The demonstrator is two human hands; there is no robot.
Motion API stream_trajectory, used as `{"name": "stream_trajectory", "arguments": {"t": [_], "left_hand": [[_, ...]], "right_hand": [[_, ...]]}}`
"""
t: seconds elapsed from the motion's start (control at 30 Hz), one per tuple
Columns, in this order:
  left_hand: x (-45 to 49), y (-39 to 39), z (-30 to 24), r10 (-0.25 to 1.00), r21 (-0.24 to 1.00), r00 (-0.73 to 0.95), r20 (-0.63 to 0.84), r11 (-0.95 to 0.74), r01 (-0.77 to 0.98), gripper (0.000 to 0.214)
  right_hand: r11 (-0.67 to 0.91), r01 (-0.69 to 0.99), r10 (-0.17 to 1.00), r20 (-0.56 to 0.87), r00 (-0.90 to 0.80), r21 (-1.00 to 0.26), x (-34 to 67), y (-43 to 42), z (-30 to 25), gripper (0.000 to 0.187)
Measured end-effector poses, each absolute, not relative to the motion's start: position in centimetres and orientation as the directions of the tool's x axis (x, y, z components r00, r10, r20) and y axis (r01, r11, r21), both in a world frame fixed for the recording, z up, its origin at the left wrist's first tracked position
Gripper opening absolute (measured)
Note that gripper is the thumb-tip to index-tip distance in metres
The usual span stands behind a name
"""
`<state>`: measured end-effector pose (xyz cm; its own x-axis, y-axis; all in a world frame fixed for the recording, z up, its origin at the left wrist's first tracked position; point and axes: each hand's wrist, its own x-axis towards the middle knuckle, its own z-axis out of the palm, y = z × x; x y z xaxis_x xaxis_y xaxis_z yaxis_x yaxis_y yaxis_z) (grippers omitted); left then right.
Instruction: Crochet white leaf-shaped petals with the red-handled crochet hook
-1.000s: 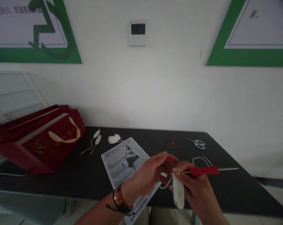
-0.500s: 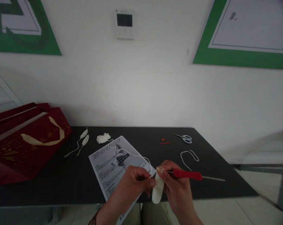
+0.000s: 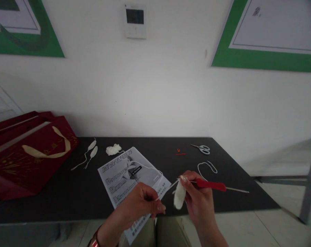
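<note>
Printed sheet (image 3: 124, 178) on table (image 3: 248, 195) beside left hand (image 3: 140, 204), scissors (image 3: 202, 149) beyond right hand (image 3: 199, 202), bag (image 3: 29, 154) far left.

blk table (image 3: 55, 202) | on it: leaflet (image 3: 124, 181), scissors (image 3: 202, 149), red bag (image 3: 29, 154), yarn bits (image 3: 113, 150)

A red-handled metal crochet hook (image 3: 210, 185) and a small cream-white crocheted piece (image 3: 179, 198) are seen above the black desk (image 3: 55, 195). A grey-and-white printed paper sheet (image 3: 124, 181) with black lettering is laid there. A dark red gift bag (image 3: 29, 154) is patterned in gold and fitted with a cream ribbon handle.
</note>
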<state>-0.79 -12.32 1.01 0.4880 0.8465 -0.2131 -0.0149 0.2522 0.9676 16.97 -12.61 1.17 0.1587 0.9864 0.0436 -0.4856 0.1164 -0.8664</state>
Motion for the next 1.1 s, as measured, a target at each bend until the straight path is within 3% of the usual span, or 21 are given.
{"name": "stream_trajectory", "arguments": {"t": [0.17,0.3,0.4,0.53,0.7,0.8,0.93,1.1], "left_hand": [[-1.6,-11.2,2.0,0.736,0.971,0.658,-0.159,0.236,-0.030,0.040],[-0.3,-10.4,3.5,0.797,0.987,0.584,-0.155,0.147,0.063,0.040],[1.0,-10.4,4.0,0.824,0.988,0.548,-0.146,0.148,0.041,0.028],[1.6,-11.0,3.8,0.871,0.984,0.465,-0.159,0.177,0.004,0.025],[0.8,-11.7,3.6,0.879,0.984,0.450,-0.159,0.102,0.149,0.024],[0.8,-11.8,3.5,0.865,0.985,0.475,-0.162,0.117,0.124,0.025],[1.2,-11.7,3.4,0.838,0.969,0.502,-0.216,0.248,0.003,0.028],[1.1,-10.9,3.8,0.867,0.969,0.446,-0.222,0.145,0.201,0.025]], "right_hand": [[0.225,-0.272,0.974,0.206,0.098,-0.936,17.3,-12.8,1.4,0.016],[0.262,-0.197,0.965,0.253,0.069,-0.945,16.7,-12.9,0.9,0.015],[0.226,-0.256,0.974,0.219,0.054,-0.940,16.4,-12.7,0.4,0.014],[0.059,-0.449,0.997,0.076,-0.019,-0.892,16.3,-12.8,0.2,0.015],[-0.085,-0.602,0.991,-0.003,-0.135,-0.794,16.0,-13.4,1.3,0.038],[-0.156,-0.633,0.984,-0.060,-0.170,-0.758,16.0,-13.7,1.7,0.038],[-0.150,-0.652,0.989,-0.101,-0.112,-0.743,16.1,-13.7,1.3,0.025],[-0.102,-0.607,0.995,-0.070,-0.075,-0.788,16.6,-12.9,0.3,0.027]]}}
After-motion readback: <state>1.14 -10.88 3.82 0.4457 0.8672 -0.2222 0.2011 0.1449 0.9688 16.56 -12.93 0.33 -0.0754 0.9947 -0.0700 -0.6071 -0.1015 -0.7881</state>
